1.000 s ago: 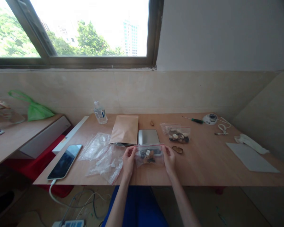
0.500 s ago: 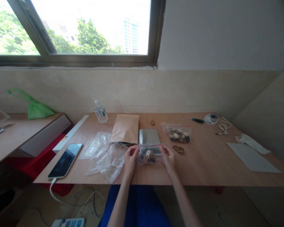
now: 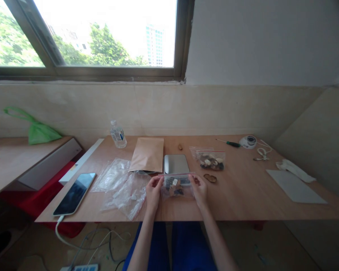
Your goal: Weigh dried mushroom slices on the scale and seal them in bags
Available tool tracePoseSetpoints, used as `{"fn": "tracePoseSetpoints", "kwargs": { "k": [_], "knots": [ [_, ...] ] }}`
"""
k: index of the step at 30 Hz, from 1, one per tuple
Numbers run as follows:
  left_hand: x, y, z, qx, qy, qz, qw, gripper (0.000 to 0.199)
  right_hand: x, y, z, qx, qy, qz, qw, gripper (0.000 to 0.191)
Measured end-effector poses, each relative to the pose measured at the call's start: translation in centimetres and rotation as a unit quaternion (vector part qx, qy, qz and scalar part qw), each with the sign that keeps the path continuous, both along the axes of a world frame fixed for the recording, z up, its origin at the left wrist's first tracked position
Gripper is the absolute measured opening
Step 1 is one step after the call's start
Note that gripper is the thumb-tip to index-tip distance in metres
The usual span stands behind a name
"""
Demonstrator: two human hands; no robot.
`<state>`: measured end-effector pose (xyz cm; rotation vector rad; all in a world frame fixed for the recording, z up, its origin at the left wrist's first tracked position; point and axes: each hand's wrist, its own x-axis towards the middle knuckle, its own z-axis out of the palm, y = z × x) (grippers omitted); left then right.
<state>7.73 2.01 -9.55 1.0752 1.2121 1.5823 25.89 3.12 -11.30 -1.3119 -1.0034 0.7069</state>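
A clear zip-lock bag (image 3: pixel 176 190) with a red seal strip holds brown, dark and pale dried pieces. My left hand (image 3: pixel 154 190) pinches its upper left corner, and my right hand (image 3: pixel 199 188) pinches the upper right one. The bag is near the table's front edge, just before a small silver scale (image 3: pixel 176 163). To the right of my right hand lie flat brown dried slices (image 3: pixel 210 178). Behind them sits a filled zip-lock bag (image 3: pixel 211 161) of similar dried pieces. Empty plastic bags (image 3: pixel 124 192) spread out left of my left hand.
A brown paper pouch (image 3: pixel 147 154) and a water bottle (image 3: pixel 118 134) stand toward the back. A phone (image 3: pixel 75 194) on a cable lies at the left. Rightward are a screwdriver (image 3: pixel 232 143), a white dome camera (image 3: pixel 248 142) and a grey sheet (image 3: pixel 295 187).
The whole view has shifted slightly, so things appear a little further left. Both hands keep their pinch on the bag's top corners.
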Motion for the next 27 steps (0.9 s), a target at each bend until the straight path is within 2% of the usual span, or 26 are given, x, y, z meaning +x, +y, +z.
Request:
{"fn": "tracePoseSetpoints", "kwargs": {
  "k": [6, 11, 14, 23, 27],
  "knots": [
    [0.2, 0.0, 0.2, 0.005, 0.010, -0.044, 0.999, 0.023, 0.0, -0.1, 0.1, 0.001, 0.030, 0.005, 1.000, 0.036],
    [0.2, -0.1, 0.8, -0.001, 0.005, -0.111, 0.994, 0.026, -0.3, -0.6, 0.9, -0.005, 0.051, 0.070, 0.996, 0.031],
    [0.2, -0.2, 1.0, -0.007, 0.014, -0.112, 0.994, 0.027, -0.4, -0.6, 1.0, -0.005, 0.043, 0.078, 0.996, 0.030],
    [0.0, -0.3, 0.8, -0.009, 0.030, -0.088, 0.996, 0.024, -0.5, -0.8, 0.8, -0.004, 0.052, 0.049, 0.997, 0.028],
    [0.1, -0.2, 0.7, -0.001, 0.040, -0.071, 0.997, 0.026, -0.3, -0.7, 0.8, 0.022, 0.022, 0.052, 0.998, 0.027]
  ]
}}
